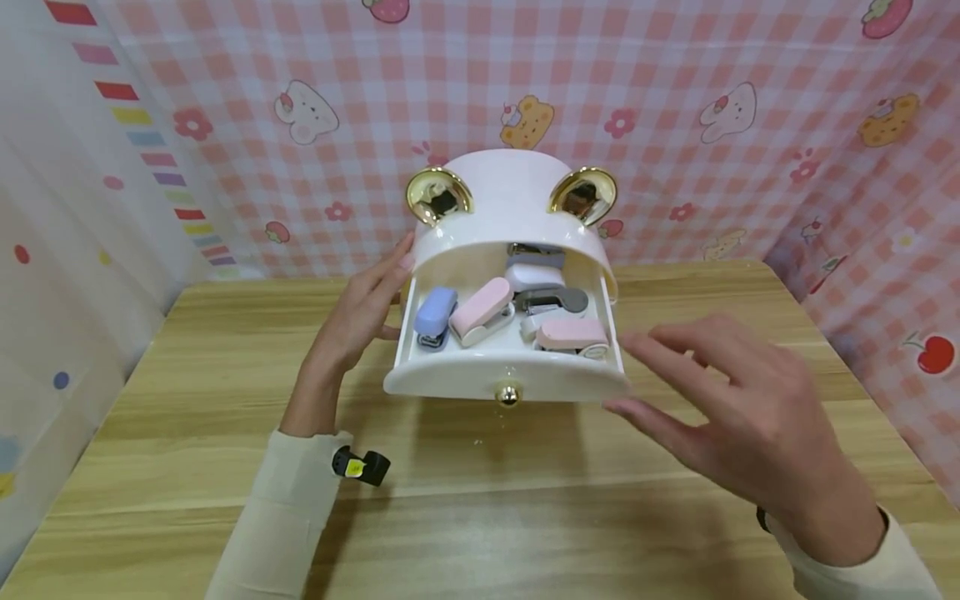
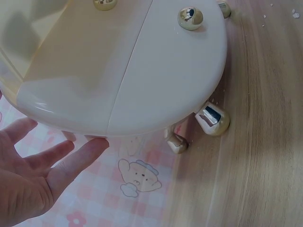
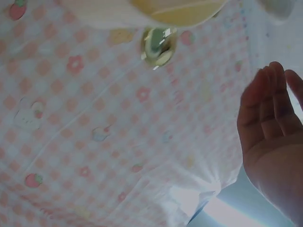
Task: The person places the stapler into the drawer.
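A white storage box (image 1: 517,187) with gold ears stands on the table, its upper drawer (image 1: 450,375) pulled out. Several mini staplers lie inside: a blue stapler (image 1: 436,312), a pink stapler (image 1: 482,307) in the middle, another pink stapler (image 1: 572,333) at the front right, a grey stapler (image 1: 573,300) and a white one (image 1: 534,277) farther back. My left hand (image 1: 360,308) rests its extended fingertips against the box's left side. Beside the drawer's right front corner, my right hand (image 1: 750,408) has its fingers loosely extended, holding nothing; in the right wrist view its palm (image 3: 274,158) is bare.
A gold knob (image 1: 508,395) sticks out from the drawer front. Gold feet (image 2: 213,119) hold the box above the wooden table (image 1: 510,517). Behind and to the right hangs a pink checked curtain (image 1: 450,75); a white curtain (image 1: 67,192) hangs on the left.
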`<state>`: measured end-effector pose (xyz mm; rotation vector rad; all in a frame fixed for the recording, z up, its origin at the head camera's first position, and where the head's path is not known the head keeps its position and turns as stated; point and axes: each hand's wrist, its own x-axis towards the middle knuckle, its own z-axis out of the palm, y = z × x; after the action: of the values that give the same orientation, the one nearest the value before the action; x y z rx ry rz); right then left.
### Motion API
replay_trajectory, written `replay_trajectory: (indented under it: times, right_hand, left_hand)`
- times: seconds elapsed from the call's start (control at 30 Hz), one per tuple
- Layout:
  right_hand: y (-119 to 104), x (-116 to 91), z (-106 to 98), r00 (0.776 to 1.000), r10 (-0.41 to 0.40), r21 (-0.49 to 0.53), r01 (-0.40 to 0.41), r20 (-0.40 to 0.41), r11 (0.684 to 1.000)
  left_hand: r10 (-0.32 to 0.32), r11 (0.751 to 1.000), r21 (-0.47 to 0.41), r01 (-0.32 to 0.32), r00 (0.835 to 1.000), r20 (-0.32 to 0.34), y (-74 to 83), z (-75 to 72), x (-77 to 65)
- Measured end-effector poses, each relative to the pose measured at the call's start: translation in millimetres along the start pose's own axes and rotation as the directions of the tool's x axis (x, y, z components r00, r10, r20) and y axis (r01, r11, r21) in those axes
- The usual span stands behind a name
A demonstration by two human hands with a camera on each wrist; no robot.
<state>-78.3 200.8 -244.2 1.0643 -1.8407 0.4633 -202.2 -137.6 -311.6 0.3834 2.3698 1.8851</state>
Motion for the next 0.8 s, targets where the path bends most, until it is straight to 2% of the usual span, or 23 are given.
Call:
replay_trajectory:
  times: [0.2, 0.37, 0.63, 0.8]
  right_hand:
    - [-25, 1, 13, 0.994, -0.111, 0.021, 0.112, -0.006, 0.994]
    - [-35, -1, 26, 0.99, -0.137, 0.04, 0.135, 0.039, 0.99]
    - [-46, -4, 53, 0.995, -0.087, 0.021, 0.086, 0.045, 0.996]
    - [-49, -6, 64, 0.995, -0.027, 0.029, 0.024, 0.098, 0.999]
  left_hand:
    - [-0.005, 1.0, 0.001, 0.005, 1.0, -0.001, 1.8, -0.1, -0.9]
    - [-0.005, 1.0, 0.009, 0.005, 1.0, -0.003, 1.2, -0.1, -0.7]
    - [0.003, 1.0, 0.007, -0.003, 1.0, -0.003, -0.7, -0.5, 0.0]
    - [0.008, 1.0, 0.003, -0.008, 1.0, -0.002, -0.1, -0.1, 0.3]
